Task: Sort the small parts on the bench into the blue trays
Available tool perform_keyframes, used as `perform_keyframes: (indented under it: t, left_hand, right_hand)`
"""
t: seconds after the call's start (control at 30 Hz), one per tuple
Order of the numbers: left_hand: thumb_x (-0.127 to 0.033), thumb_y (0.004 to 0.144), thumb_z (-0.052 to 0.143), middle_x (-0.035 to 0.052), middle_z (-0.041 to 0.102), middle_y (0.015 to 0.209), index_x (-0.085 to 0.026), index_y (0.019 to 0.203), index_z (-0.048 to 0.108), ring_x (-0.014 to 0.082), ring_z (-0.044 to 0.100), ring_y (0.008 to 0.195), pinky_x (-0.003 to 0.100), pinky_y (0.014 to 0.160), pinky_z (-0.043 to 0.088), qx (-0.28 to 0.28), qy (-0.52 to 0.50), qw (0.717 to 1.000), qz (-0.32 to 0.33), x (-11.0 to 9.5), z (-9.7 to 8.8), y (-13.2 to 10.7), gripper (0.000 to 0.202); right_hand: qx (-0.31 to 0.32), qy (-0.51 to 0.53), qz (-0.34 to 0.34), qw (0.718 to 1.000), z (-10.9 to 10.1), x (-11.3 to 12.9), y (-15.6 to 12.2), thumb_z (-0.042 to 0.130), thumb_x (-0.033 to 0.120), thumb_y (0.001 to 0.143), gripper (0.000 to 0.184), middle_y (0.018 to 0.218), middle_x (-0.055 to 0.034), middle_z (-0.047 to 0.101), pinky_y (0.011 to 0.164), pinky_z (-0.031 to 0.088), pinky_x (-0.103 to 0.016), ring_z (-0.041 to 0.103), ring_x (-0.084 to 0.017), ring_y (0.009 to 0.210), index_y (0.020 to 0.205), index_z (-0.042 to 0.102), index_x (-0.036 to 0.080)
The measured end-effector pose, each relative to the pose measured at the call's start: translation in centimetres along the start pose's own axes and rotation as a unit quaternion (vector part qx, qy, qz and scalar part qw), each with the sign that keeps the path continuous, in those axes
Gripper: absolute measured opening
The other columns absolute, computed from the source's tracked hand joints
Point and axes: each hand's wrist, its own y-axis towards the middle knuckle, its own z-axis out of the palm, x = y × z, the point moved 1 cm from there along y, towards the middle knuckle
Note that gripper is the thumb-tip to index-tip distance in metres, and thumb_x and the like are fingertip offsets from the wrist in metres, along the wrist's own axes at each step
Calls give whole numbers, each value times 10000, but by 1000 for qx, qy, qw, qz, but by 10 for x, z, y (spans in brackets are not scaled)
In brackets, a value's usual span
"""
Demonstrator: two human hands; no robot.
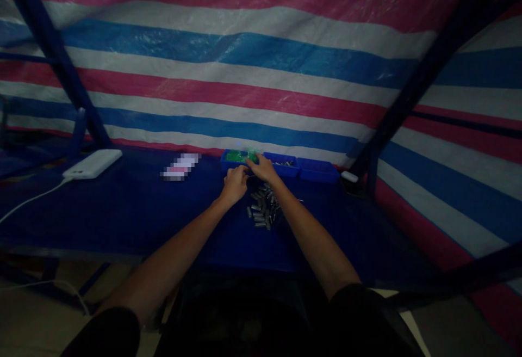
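Observation:
Both my arms reach forward over a dark blue table (122,210). My left hand (234,183) is curled closed beside the near wall of a blue tray (229,162) that holds green parts (236,155). My right hand (263,169) rests with bent fingers on the rim of that tray, touching the green parts; what it pinches is too small to make out. The two hands almost meet. A heap of small grey metal cylinders (263,209) lies on the table just under my right wrist.
Two more blue trays (283,164) (318,171) stand in a row to the right. A white power bank (93,164) with a cable lies far left, a small pink-white item (180,166) mid-left. A striped tarpaulin (244,63) and dark frame bars (411,90) enclose the table.

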Motion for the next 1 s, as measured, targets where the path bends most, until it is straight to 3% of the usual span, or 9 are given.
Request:
perform_keyframes:
  t: [0.13,0.23,0.3,0.4,0.63,0.8,1.0]
  left_hand:
    - [-138,781,443,54,610,815,-159,1010,520,223,499,899,377,857,380,-14,-29,999,31,-3,1,1,242]
    - [-190,791,466,45,620,820,-166,997,530,212,521,884,348,817,405,-28,-86,996,15,-7,1,2,218]
    - [-219,791,479,37,624,825,-170,980,536,195,544,844,326,771,422,-32,-129,991,-1,-9,1,2,204]
    - [-228,787,481,27,622,794,-165,948,540,166,567,771,291,718,431,-37,-190,981,-9,-11,1,2,183]
    - [-276,800,464,6,612,740,-168,908,535,133,579,674,257,665,433,-56,-250,967,-7,-8,4,4,168]
    - [-294,767,511,17,625,791,-179,811,569,158,572,780,249,654,422,-35,-200,978,48,-13,0,0,136]
    - [-347,818,428,9,632,750,-188,729,585,164,542,751,259,664,396,-43,-125,989,59,-15,-6,-1,240]
  right_hand:
    - [-47,-2,-65,997,-13,-4,-34,450,345,823,314,1009,-87,624,879,347,-306,527,-186,977,1019,601,150]
    - [-8,14,-116,993,-18,-10,-57,476,254,801,226,912,-45,649,797,379,-266,559,-156,866,958,621,177]
    - [6,39,-115,993,-20,-12,-66,451,245,810,218,843,-19,654,711,391,-233,573,-134,772,931,622,184]
    - [-21,59,-102,993,-20,-11,-70,456,284,806,211,752,1,642,631,378,-211,565,-119,676,897,616,181]
    - [-65,68,-83,992,-20,-5,-71,415,342,829,260,631,18,584,578,340,-198,512,-104,588,734,595,179]
    - [-69,109,-48,991,-27,-10,-70,318,350,863,370,527,35,494,530,304,-198,465,-96,532,587,495,179]
    - [-94,158,-39,982,-32,-16,-71,386,369,819,261,572,48,502,539,326,-190,470,-95,555,719,533,178]
